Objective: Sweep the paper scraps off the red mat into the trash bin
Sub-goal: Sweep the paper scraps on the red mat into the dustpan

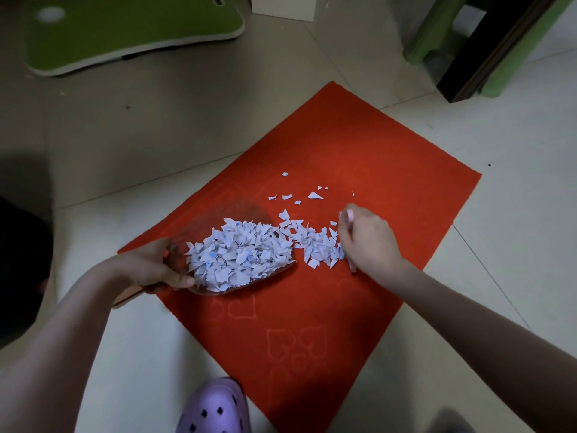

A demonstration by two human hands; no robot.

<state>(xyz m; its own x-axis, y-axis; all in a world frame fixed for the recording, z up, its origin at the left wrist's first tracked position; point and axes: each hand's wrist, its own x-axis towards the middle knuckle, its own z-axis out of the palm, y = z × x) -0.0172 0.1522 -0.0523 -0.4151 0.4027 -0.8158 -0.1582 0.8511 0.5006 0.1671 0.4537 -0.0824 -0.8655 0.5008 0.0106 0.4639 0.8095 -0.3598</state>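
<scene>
A red mat (359,301) lies on the tiled floor. My left hand (153,267) grips the handle end of a clear dustpan (249,210) resting on the mat, piled with white paper scraps (237,254). My right hand (368,242) holds a small pink brush (350,215) against a smaller heap of scraps (315,245) right next to the pan's mouth. A few loose scraps (315,195) lie farther up the mat. No trash bin is recognisable in view.
A green board (125,26) lies on the floor at the back left, a white box (287,7) behind the mat, green stool legs (437,35) and a dark furniture edge (487,54) at the back right. A purple clog (215,407) stands by the mat's near edge.
</scene>
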